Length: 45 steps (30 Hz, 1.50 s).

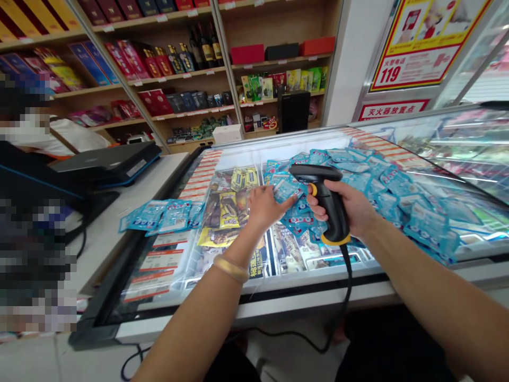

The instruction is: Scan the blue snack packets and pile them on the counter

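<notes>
My right hand is wrapped round the handle of a black barcode scanner with yellow trim. The scanner's head points left, over the pile, and its cable hangs down past the freezer edge. My left hand has thumb and fingers on the edges of a blue plastic packet, just left of the scanner head. A gold bangle circles the left wrist. Around both hands lies a big heap of similar blue packets, on the freezer's glass top. Several more blue packets lie at the left end.
Under the glass of the chest freezer are yellow packages and others. On the left counter stands a black flat device, with a partly blurred person beside it. Shelves with boxes and bottles line the back.
</notes>
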Each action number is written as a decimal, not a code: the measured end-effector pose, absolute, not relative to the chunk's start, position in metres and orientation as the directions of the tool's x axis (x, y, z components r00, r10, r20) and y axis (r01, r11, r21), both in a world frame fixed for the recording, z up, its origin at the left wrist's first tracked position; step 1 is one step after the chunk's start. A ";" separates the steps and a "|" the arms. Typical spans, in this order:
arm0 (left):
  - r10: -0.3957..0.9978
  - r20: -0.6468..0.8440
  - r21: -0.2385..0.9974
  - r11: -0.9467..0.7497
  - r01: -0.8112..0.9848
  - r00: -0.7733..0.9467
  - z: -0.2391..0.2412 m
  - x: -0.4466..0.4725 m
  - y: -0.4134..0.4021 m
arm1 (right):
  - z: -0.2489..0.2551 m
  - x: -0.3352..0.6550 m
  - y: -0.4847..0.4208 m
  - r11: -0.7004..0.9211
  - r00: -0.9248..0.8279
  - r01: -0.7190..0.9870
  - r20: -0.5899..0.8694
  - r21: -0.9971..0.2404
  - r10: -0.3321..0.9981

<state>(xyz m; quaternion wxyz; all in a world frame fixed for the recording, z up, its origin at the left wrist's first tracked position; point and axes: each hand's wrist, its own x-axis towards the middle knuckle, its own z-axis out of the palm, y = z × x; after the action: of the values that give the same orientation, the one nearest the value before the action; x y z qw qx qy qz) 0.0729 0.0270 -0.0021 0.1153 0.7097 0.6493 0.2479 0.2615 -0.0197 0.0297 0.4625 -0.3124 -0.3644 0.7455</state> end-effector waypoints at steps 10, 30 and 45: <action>0.936 0.306 0.916 -0.239 0.321 -0.175 -0.012 0.052 0.030 | 0.029 0.262 -0.021 -0.312 -0.420 -0.476 -0.099 -0.822 0.902; 0.947 0.305 0.947 -0.291 0.136 -0.100 0.002 0.050 0.021 | 0.024 0.257 -0.026 -0.363 -0.491 -0.412 -0.132 -0.836 0.861; 0.946 0.291 0.952 -0.272 0.141 -0.142 0.001 0.040 0.025 | 0.024 0.251 -0.025 -0.371 -0.523 -0.415 -0.116 -0.831 0.844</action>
<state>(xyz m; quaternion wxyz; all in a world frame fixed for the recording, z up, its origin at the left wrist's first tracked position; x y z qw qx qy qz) 0.0397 0.0248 0.0012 0.3507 0.5534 0.4911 0.5741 0.2509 -0.0251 0.0238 0.4030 -0.2755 -0.3897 0.7809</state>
